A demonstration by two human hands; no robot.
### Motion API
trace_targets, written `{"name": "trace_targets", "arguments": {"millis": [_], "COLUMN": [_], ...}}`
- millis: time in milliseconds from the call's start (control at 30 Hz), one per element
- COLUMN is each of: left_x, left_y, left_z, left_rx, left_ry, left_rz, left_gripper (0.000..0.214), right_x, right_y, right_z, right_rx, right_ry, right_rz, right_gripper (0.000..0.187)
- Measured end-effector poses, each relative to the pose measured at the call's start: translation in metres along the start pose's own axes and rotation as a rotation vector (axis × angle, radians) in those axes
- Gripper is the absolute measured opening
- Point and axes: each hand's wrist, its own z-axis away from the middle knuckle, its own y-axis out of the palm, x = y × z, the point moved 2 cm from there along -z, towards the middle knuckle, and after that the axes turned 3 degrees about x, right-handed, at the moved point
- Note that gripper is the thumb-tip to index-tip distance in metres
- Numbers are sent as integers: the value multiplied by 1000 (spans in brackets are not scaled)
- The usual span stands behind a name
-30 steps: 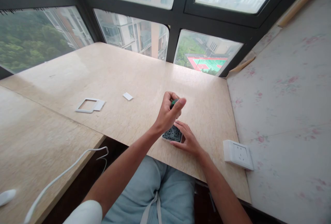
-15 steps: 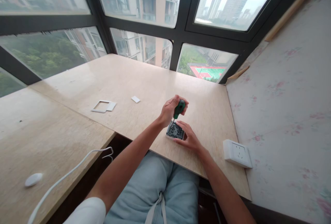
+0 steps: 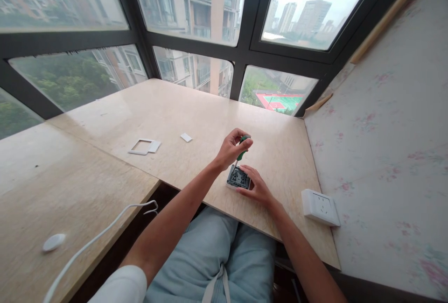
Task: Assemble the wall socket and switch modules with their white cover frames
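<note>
My left hand (image 3: pixel 232 148) is closed around the green handle of a screwdriver (image 3: pixel 241 150). Its thin metal shaft slants down to the left edge of an opened wall switch box (image 3: pixel 238 178), which has a white casing and a dark inner face. I cannot make out the screw at the tip. Fingers and thumb of my right hand (image 3: pixel 258 188) clasp the box from its right side, holding it flat on the wooden tabletop (image 3: pixel 196 167) near the front edge.
A white square frame (image 3: pixel 141 147) with a small white plate on it and a white rectangular cover (image 3: pixel 186 137) lie to the left. A white socket box (image 3: pixel 321 207) stands by the papered wall at right. A white cable (image 3: pixel 101 232) and white disc (image 3: pixel 53 243) are at lower left.
The fingers of my left hand have shifted their grip on the screwdriver handle, and the thumb now lies across its top. My right hand still clasps the box. The view has tilted slightly.
</note>
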Motion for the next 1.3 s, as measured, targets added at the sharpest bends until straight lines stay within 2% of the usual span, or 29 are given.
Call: {"name": "trace_targets", "arguments": {"millis": [167, 467, 567, 667, 767, 1033, 1200, 1300], "left_x": [-1, 9, 8, 6, 6, 3, 0, 5], "left_y": [-1, 10, 9, 5, -2, -19, -16, -11], "left_z": [-1, -7, -7, -5, -6, -5, -2, -3], "left_rx": [35, 57, 74, 97, 102, 10, 129, 136], "left_ry": [-57, -32, -66, -133, -110, -85, -126, -128], "left_rz": [59, 198, 199, 182, 184, 181, 249, 347], "left_gripper": [49, 50, 48, 57, 52, 43, 42, 44], "right_x": [0, 0, 1, 3, 3, 6, 7, 7], "right_y": [0, -1, -2, -3, -4, -5, -6, -6], "right_z": [0, 1, 1, 0, 0, 0, 0, 1], "right_rx": [2, 14, 22, 30, 38, 60, 70, 67], "right_ry": [-6, 3, 3, 6, 17, 48, 52, 50], "right_rz": [-12, -20, -28, -29, -30, -20, -5, -1], "right_gripper": [72, 73, 73, 73, 74, 74, 76, 76]}}
